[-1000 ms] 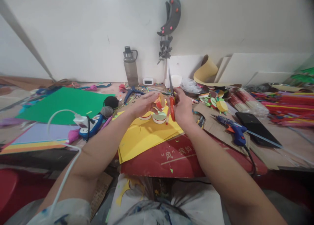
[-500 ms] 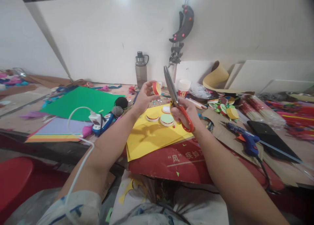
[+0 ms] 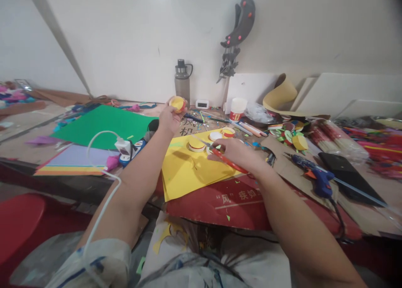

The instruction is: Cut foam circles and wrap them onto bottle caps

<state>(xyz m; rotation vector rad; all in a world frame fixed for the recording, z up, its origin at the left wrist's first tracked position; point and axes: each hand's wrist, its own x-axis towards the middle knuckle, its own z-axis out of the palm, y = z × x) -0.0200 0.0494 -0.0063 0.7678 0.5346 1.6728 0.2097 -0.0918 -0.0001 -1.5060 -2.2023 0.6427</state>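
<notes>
Landmark: yellow paper [image 3: 182, 179]. My left hand [image 3: 171, 116] grips a yellow-topped disc [image 3: 177, 104] between thumb and fingers, raised past the paper's far-left corner. My right hand [image 3: 234, 152] is wrapped around the red-handled scissors [image 3: 230, 163], over the paper's right half; blades point left, too blurred to tell if parted.

On the paper, toward its far edge: red-rimmed disc [image 3: 197, 145], white-topped disc [image 3: 215, 136], red-and-yellow disc [image 3: 228, 132], plus a green-topped one [image 3: 210, 151] mostly behind my right hand.

Containers: paper cup [image 3: 238, 110] stands upright beyond the paper's far-right side, can't make out contents. Grey bottle [image 3: 182, 87] upright beyond the far-left corner, cap on, fill level unclear. Dark dish [image 3: 266, 124] beyond and right of the paper, crumpled clear plastic [image 3: 256, 112] lying in it. Well right of the paper: clear wrap [image 3: 353, 147] with bundled sticks [image 3: 326, 133] inside.
</notes>
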